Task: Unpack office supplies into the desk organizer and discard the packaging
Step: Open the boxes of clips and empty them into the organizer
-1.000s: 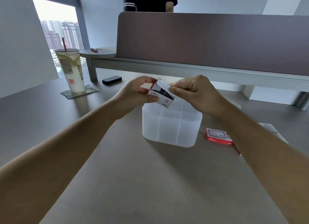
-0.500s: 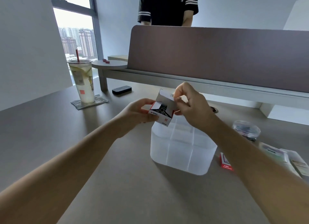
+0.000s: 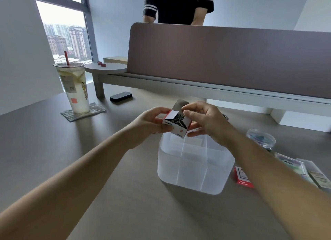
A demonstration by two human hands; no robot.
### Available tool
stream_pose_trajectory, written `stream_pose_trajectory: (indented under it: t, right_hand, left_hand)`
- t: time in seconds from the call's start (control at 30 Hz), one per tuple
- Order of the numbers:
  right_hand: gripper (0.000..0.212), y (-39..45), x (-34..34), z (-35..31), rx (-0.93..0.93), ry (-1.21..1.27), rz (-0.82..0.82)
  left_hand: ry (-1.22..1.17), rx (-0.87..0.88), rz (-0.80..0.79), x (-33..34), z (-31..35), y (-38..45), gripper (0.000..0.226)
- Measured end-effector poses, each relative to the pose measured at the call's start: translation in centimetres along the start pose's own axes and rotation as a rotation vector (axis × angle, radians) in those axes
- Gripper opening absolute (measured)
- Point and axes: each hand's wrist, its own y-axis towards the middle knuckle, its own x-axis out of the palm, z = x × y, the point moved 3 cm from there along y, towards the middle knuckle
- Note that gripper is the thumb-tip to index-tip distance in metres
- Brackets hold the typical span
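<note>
A small red-and-white cardboard box of metal paper clips (image 3: 176, 126) is gripped at its left end by the fingers (image 3: 165, 127) of the left hand (image 3: 152, 121). Its opened top flap is pinched back by the fingers (image 3: 188, 112) of the right hand (image 3: 206, 121), so the clips are exposed. The box is held in the air just above the far rim of a translucent white plastic desk organizer with inner dividers (image 3: 195, 164), which stands near the middle of the brown tabletop (image 3: 125, 195). A flat red packet (image 3: 242, 177) lies just beside the organizer's right wall.
</note>
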Motion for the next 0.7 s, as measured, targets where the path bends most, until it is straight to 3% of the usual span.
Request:
stream_pose_trajectory:
  t: [0.23,0.4,0.5,0.57,0.7]
  right_hand:
    - [0.011,0.2,0.1,0.5,0.073,0.211,0.036]
    - [0.014,0.0,-0.3,0.2,-0.017,0.129,0.107]
    - [0.016,-0.4,-0.2,0.1,-0.085,0.022,0.135]
    - [0.018,-0.6,0.0,0.0,-0.119,-0.040,0.135]
    - [0.022,-0.7,0.5,-0.4,-0.175,-0.110,0.161]
  left_hand:
    - [-0.012,0.014,0.004,0.6,0.2,0.7,0.035]
    - [0.207,-0.033,0.062,0.5,0.7,1.0,0.044]
    - [0.181,-0.083,0.010,0.6,1.1,0.4,0.027]
    - [0.219,-0.091,0.050,0.7,1.3,0.3,0.012]
    - [0.288,-0.071,0.128,1.0,1.7,0.6,0.002]
